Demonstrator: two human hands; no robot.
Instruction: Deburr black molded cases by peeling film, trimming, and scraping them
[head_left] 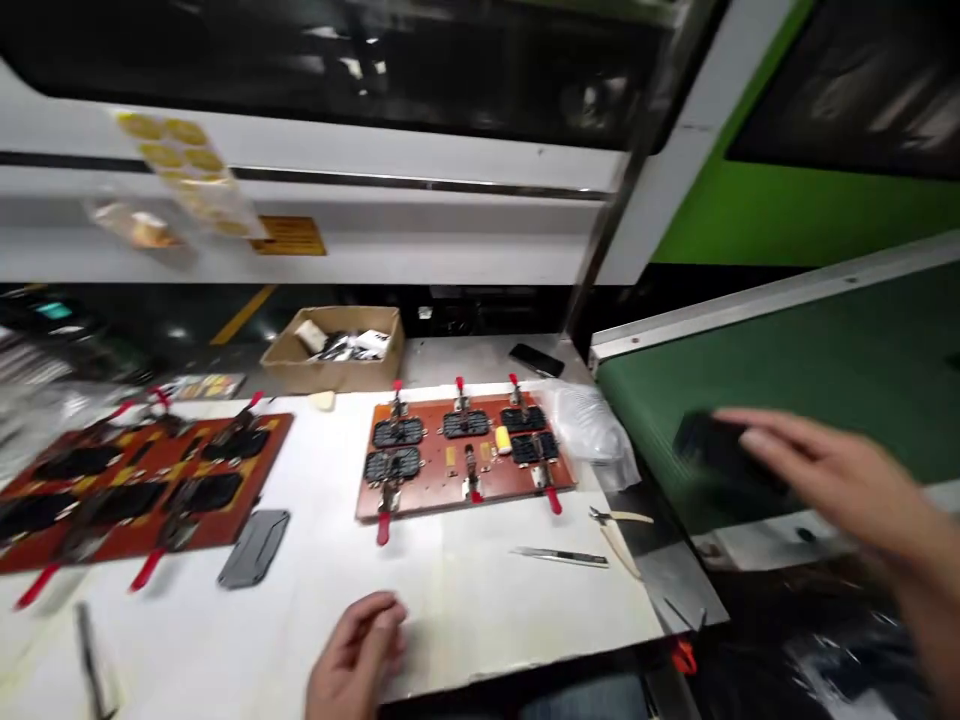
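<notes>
The person's right hand (832, 470), at the right of the frame, pinches a dark flat piece (724, 455) between thumb and fingers over the green belt (787, 340). Motion blurs the piece; it seems to be a thin slab, though its exact outline is hard to make out. The left hand (356, 655), well apart at bottom centre, curls its fingers toward the thumb above the white worktop (465, 580); whether it grips anything cannot be told.

Mid-frame lies a reddish-brown board (431, 487) bearing black plates (397, 432), red-handled clamps (384, 528) and a yellow piece (502, 440). A second board (262, 465) lies at the left, a grey plate (255, 548) just beside it. Right of bottom centre, a knife (562, 556) lies near the cutters (626, 517). Above the middle board's left end stands a cardboard box (337, 378).
</notes>
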